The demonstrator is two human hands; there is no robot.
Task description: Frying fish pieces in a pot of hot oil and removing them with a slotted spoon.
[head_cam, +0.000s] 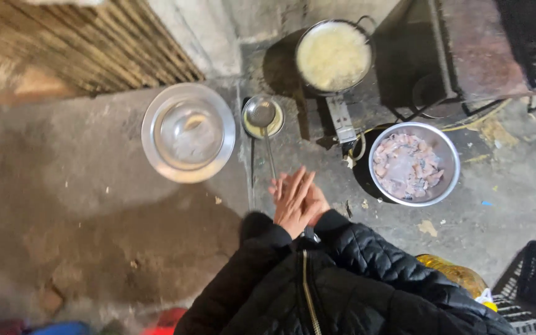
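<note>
ladle [262, 118] just beyond clasped hands [297, 201]

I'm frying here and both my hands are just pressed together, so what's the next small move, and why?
Probably part the hands and send the right hand to the ladle resting in the small bowl just ahead: the left hand lies against it, both empty, while the wok foams untended.

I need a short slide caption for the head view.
Hands pressed together above a concrete floor, between an empty steel bowl and a bowl of raw meat pieces.
</note>
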